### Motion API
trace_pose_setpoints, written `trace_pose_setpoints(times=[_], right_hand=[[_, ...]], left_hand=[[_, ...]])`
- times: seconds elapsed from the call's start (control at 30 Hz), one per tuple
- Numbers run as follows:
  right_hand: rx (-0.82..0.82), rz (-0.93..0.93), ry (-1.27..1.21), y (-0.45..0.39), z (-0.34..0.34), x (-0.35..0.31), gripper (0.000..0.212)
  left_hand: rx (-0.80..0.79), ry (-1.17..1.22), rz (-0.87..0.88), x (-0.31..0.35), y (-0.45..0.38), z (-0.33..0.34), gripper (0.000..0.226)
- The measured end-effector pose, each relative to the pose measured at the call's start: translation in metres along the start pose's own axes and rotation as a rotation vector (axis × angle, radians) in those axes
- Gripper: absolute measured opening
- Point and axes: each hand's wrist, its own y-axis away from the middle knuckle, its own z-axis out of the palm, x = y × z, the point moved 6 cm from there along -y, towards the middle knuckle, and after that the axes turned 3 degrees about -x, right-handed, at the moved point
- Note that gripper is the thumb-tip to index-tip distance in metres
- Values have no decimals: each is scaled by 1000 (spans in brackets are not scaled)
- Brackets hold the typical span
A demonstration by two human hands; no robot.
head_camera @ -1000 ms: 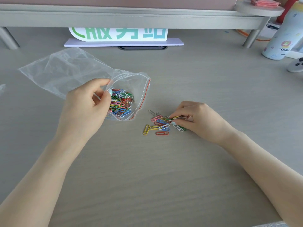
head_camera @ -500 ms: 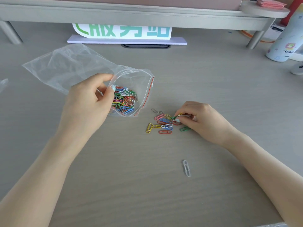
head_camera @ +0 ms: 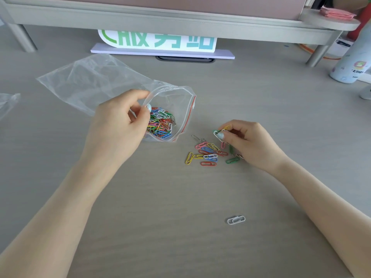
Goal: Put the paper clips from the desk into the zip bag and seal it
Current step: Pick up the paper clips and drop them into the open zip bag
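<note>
Head view, starting at the far left edge: a scrap of clear plastic (head_camera: 9, 101) lies on the desk (head_camera: 140, 227). Next comes the zip bag (head_camera: 96, 81), flat and transparent at its closed end, which points up and to the left, with its mouth propped open toward the right. My left hand (head_camera: 118, 125) grips the near lip of that mouth, thumb and forefinger curled round the plastic, holding the opening wide. Inside the bag, just beyond my thumb, sits a heap of coloured paper clips (head_camera: 160, 123); the red zip strip (head_camera: 189, 115) runs down the right edge of the mouth.

Behind the bag, under the raised shelf (head_camera: 180, 19), stands a white sign with green characters (head_camera: 158, 40) on a pale purple base.

Right of the bag, a loose cluster of clips (head_camera: 208, 153) lies on the desk: yellow, red, blue, pink, white, green and bare metal ones, some overlapping. My right hand (head_camera: 249, 143) hangs over the right side of that cluster, fingers curled, pinching a few clips (head_camera: 218, 132) between thumb and fingertips; I can make out white, green and yellow, but not how many. Nearer to me, well apart from the cluster, a single white clip (head_camera: 236, 219) lies alone.

At the far right stands a pale printed bottle (head_camera: 353, 63), and pink paper (head_camera: 335, 13) rests on the shelf's rounded end.
</note>
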Motion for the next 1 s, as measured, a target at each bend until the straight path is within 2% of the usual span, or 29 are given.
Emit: trace_pose_setpoints(times=[0.13,0.33,0.53,0.7,0.83,0.87,0.93,1.0], right_hand=[[15,-19,-142,-19,12,-23,16],[-148,-140,-59,-62,61,-71,26],[-132,-204,126,-90,91,-91,36],[-130,-238,211,-92,95,-93,28],[-96,-249,147,-91,90,-92,21],[-96,-241,125,-91,89,-91,22],[-77,-226,112,-91,86,-91,39],[-69,-205,128,-91,86,-89,40]], left_hand=[[1,2,2,0,0,0,26],[6,18,-16,-2,-1,-1,28],[11,19,-12,-1,-1,-4,26],[7,20,-8,0,-2,-4,24],[6,16,-10,-1,-2,-3,23],[8,14,-9,-1,-2,-3,23],[10,11,-5,-1,-2,-4,23],[11,8,1,-1,-2,-4,23]])
